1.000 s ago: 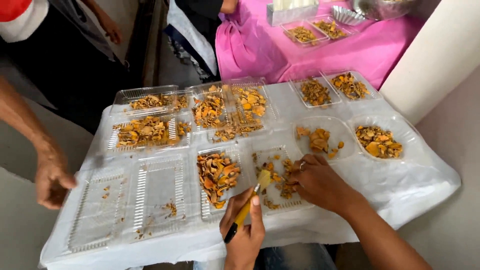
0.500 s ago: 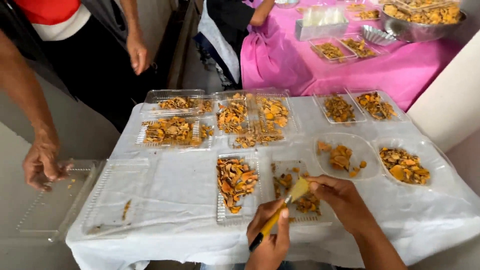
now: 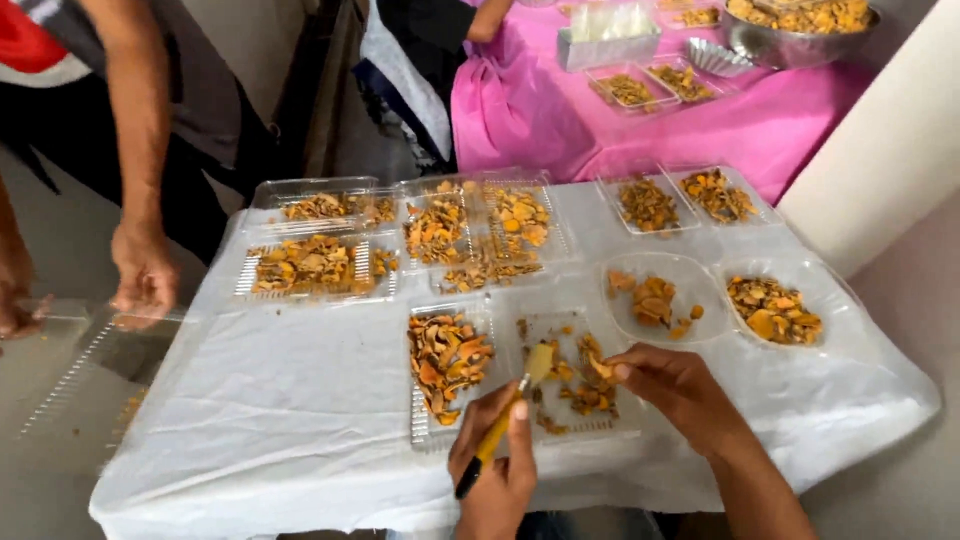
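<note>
Gripping a yellow-handled brush (image 3: 497,425) in a closed fist, the left hand (image 3: 497,470) angles the tool up and away from the wrist, so its pale tip sits over the clear plastic tray (image 3: 572,385) just ahead of the knuckles. The right hand (image 3: 680,390) lies just beside it, fingers curled narrow, its fingertips pinching a small orange dried slice (image 3: 600,368) at the tray's near right part. Scattered orange pieces lie in this tray, between the two hands.

Just left of the left hand a second ridged tray (image 3: 445,365) holds a thick heap of the same orange-brown slices. Beyond the right hand stand two round clear bowls (image 3: 700,290), one with a few pieces, the other (image 3: 775,310) fuller. Farther off, a cluster of filled trays (image 3: 400,235) crowds the white-covered table (image 3: 270,410), and two more trays (image 3: 685,200) sit toward the far right.

Well to the left, another person's hand (image 3: 145,275) grips the edge of an empty clear tray (image 3: 90,365) hanging off the table; that person's other hand is cut off at the frame edge. Behind, a pink-draped table (image 3: 560,120) carries a metal bowl (image 3: 800,30) of slices, only partly in view. Whether the brush tip touches the tray cannot be told.
</note>
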